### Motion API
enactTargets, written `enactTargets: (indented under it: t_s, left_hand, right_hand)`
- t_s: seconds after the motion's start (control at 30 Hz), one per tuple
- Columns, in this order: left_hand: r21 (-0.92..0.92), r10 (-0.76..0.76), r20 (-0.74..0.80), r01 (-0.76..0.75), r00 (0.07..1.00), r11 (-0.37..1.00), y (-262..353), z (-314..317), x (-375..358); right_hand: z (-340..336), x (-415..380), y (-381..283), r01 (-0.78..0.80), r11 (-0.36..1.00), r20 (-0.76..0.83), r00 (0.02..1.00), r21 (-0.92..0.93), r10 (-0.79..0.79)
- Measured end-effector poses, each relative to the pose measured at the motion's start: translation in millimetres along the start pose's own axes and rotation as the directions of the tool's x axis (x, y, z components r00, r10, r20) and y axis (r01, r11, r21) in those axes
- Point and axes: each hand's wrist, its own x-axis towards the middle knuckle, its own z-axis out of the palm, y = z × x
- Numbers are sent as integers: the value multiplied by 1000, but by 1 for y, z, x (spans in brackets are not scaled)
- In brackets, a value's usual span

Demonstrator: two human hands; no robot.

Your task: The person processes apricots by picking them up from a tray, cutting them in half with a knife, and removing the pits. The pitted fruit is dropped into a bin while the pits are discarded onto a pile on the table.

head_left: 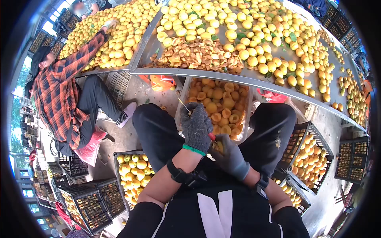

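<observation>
My left hand (196, 129), in a dark grey knit glove with a green cuff, is closed round a tool with a red handle (211, 137) and a thin metal shaft (183, 104) that sticks out past the knuckles. Close beside it, my right hand (232, 158), in a lighter grey glove, has its fingers closed on a yellow apricot (217, 146), mostly hidden. Both hands are over my lap. Between my knees, under the table edge, stands a pale crate (248, 104) full of halved apricots (217, 93).
A metal table (190, 73) ahead carries many whole apricots (262, 49) and a heap of brown pits (198, 54). Black crates of apricots (135, 170) (311, 158) flank me. At left, a person in a checked shirt (59, 95) reaches over the table.
</observation>
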Motion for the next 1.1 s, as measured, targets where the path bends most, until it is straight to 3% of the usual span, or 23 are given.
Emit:
enactTargets:
  t_s: [0.03, 0.13, 0.27, 0.37, 0.43, 0.47, 0.53, 0.6, 0.63, 0.7, 0.77, 0.83, 0.87, 0.93, 0.97, 1.0, 1.03, 1.1]
  left_hand:
    - [-4, 1, 2, -1, 1000, 1000, 1, 2, 1]
    - [-28, 0, 9, 0, 1000, 1000, 4, 7, 1]
    - [-6, -52, -10, 52, 999, 999, 3, 4, 4]
    - [-5, -87, -9, 87, 996, 996, 1, 0, 8]
    - [3, -99, -7, 99, 995, 995, 0, -1, 12]
    - [29, -91, 75, 89, 993, 996, 2, 1, 11]
    - [58, -88, 160, 80, 983, 995, 6, 4, 9]
    - [70, -29, 352, 5, 935, 998, 14, 10, 1]
    - [69, -31, 353, 7, 935, 998, 14, 8, 1]
    - [-73, -45, 526, 98, 849, 993, 14, 5, 3]
    - [-103, -11, 484, 69, 875, 992, 13, 10, -2]
    - [-131, 21, 435, 40, 900, 991, 14, 17, -6]
    - [-151, 30, 380, 29, 924, 988, 15, 19, -5]
    - [-169, 41, 323, 15, 946, 985, 16, 24, -9]
    - [-125, 67, 261, -35, 963, 992, 16, 28, -13]
    - [-78, 95, 197, -81, 976, 994, 18, 31, -15]
    - [-76, 95, 193, -81, 977, 994, 20, 31, -18]
    - [-107, 65, 200, -45, 978, 993, 26, 30, -21]
  right_hand:
    - [2, 2, 4, 193, 965, -112, 970, -175, -215]
    - [-3, 7, 6, 243, 937, -114, 954, -250, -278]
    - [-4, 9, 13, 386, 917, -117, 911, -97, -396]
    - [-8, 8, 9, 310, 951, -53, 950, 21, -308]
    - [-13, 7, 4, -81, 933, 168, 986, 351, 23]
    - [-18, 6, 2, -80, 933, 171, 985, 350, 20]
    - [-29, 5, -4, -375, 704, 409, 903, 603, 130]
    - [-31, 0, -13, -388, 686, 406, 902, 616, 146]
    - [-30, 0, -16, -401, 668, 406, 900, 626, 159]
    - [-25, -4, -15, -360, 666, 384, 916, 653, 119]
    - [-21, -6, -15, -316, 662, 355, 932, 680, 80]
    - [-18, -7, -18, -213, 814, 161, 976, 541, 149]
    - [-16, -7, -15, -217, 812, 164, 975, 541, 151]
    - [-11, -6, -8, 122, 985, -47, 992, 124, -117]
    - [-11, -4, -8, 124, 985, -47, 992, 124, -119]
    - [-10, -2, -9, 232, 972, -113, 967, 23, -228]
    - [-9, -1, -10, 327, 941, -166, 927, -82, -337]
    - [-14, 3, -12, 372, 913, -127, 910, -167, -394]
